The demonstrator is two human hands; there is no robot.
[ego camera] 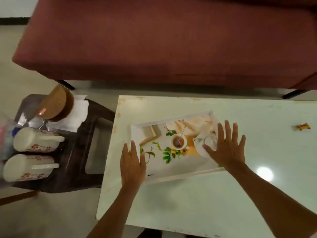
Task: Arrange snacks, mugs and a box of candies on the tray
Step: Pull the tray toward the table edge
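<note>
The printed tray [173,152] lies on the white table [188,200]. Left hand [132,162] and right hand [226,148], fingers spread flat, rest on its ends. 2 floral mugs [34,141] stand far left on a dark stool [82,152].

1. Worktop [188,203]: near half bare; open passage in front of the tray [173,176].
2. Right half bare except a small wrapped candy [303,126] near the far right edge.
3. Tray interior unoccupied; left hand [132,166] covers its left end, right hand [226,148] its right end.
4. Side stool [82,152] to the left is crowded: two mugs [34,142], lidded jar [54,103], napkins [77,112].
5. Sofa [171,40] blocks the far side.
</note>
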